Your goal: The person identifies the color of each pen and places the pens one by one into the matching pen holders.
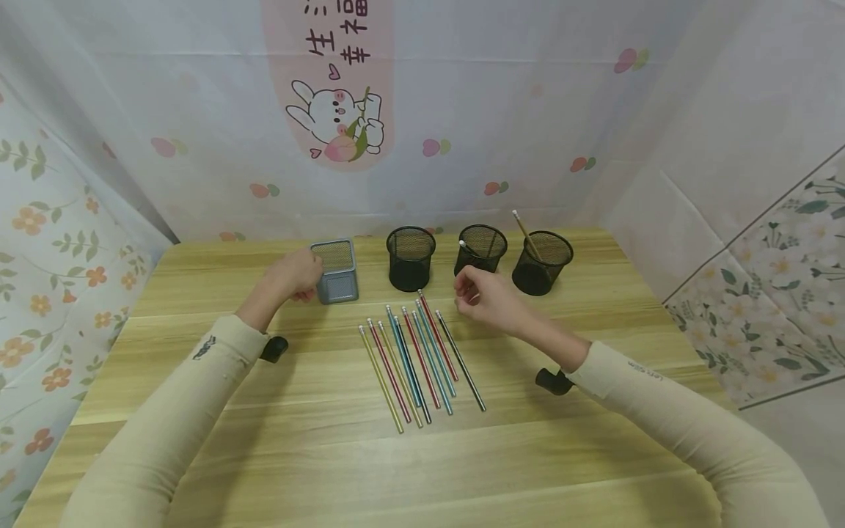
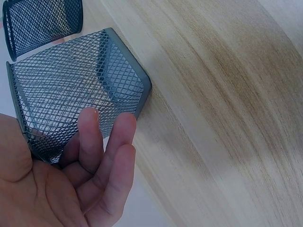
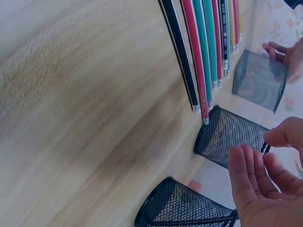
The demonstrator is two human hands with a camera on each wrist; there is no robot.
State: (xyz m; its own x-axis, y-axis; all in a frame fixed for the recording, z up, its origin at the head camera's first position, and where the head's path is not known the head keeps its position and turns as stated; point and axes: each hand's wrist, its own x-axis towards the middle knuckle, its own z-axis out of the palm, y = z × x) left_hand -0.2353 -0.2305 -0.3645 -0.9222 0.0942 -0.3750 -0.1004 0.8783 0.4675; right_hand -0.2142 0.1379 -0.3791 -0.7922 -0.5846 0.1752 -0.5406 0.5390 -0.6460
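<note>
Both hands work apart: the left hand (image 1: 293,275) grips the left side of the square grey holder (image 1: 339,289), which stands upright at the far side of the wooden bench (image 1: 297,440); the right hand (image 1: 487,298) curls loosely by the middle black cup (image 1: 480,261), apparently holding nothing. A light, even grip should keep the holder's base flat and its mesh undented. The cup is round mesh; slim, glossy pencils (image 1: 421,358) lie fanned, pale ends away.

Bench (image 1: 422,477) — wood-grain top. Standing toward its far edge: one grey square mesh holder (image 1: 339,287), three round black mesh cups (image 1: 490,261). Lying nearer — pencils (image 1: 421,359) in gold, red, blue and black.
</note>
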